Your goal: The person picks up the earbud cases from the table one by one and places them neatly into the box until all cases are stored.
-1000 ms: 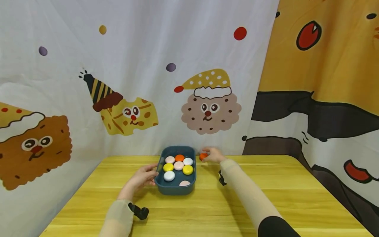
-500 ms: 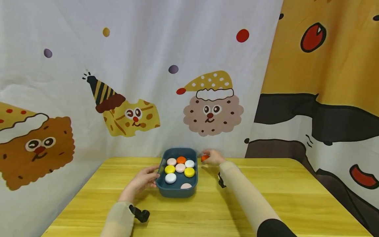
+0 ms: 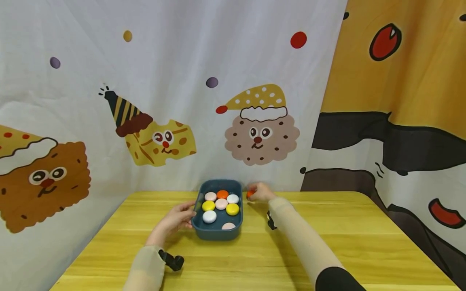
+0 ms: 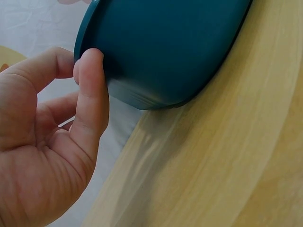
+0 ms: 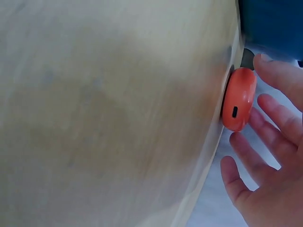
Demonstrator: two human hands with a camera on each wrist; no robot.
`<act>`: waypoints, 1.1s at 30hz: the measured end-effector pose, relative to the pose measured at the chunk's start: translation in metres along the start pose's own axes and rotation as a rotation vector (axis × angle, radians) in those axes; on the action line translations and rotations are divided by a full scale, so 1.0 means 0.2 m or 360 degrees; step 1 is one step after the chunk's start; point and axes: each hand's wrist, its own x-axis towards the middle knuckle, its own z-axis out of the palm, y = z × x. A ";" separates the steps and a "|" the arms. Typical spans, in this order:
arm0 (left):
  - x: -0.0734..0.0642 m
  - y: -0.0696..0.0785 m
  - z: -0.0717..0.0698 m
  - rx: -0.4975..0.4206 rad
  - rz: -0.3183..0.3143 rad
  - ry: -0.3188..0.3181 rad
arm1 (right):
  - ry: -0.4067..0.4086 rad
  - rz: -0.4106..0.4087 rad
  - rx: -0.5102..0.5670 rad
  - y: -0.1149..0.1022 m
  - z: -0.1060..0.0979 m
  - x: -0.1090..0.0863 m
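Note:
A dark blue rectangular box (image 3: 218,234) stands on the wooden table near its far edge. My left hand (image 3: 177,218) holds the box's left side, with the fingers pinching its rim in the left wrist view. Beyond the box's right side, an orange round disc (image 5: 239,99) with a small dark slot in its edge rests on the tabletop. Around that disc, my right hand (image 5: 272,146) has its fingers spread and loosely bent. Fingertips are close to it or touching; I cannot tell which. The head view shows the disc partly hidden behind the fingers.
Inside the box lie several rounded discs: pale pink, white (image 3: 209,217), yellow (image 3: 232,209) and another orange one (image 3: 222,195). A printed cloth (image 3: 164,52) hangs right behind the table's far edge. A small dark object (image 5: 248,59) shows beside the orange disc.
The head view shifts slightly. My right fingers cover a little more of the orange disc than a second ago. The left hand and the box stay together in place.

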 end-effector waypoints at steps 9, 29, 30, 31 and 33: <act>0.00 0.00 0.00 -0.0001 0.0010 -0.0012 | -0.0008 0.0068 -0.0066 0.00 0.00 -0.02; 0.00 0.00 0.01 0.0012 0.0033 -0.0013 | -0.0028 0.0075 0.0060 0.03 -0.04 -0.05; 0.00 0.00 0.01 0.0014 0.0034 -0.0011 | -0.0026 0.0075 0.0066 0.03 -0.05 -0.05; -0.01 0.00 0.01 0.0017 0.0034 -0.0008 | -0.0025 0.0079 0.0069 0.03 -0.06 -0.04; -0.01 0.00 0.01 0.0020 0.0029 0.0000 | -0.0021 0.0071 0.0081 0.03 -0.07 -0.04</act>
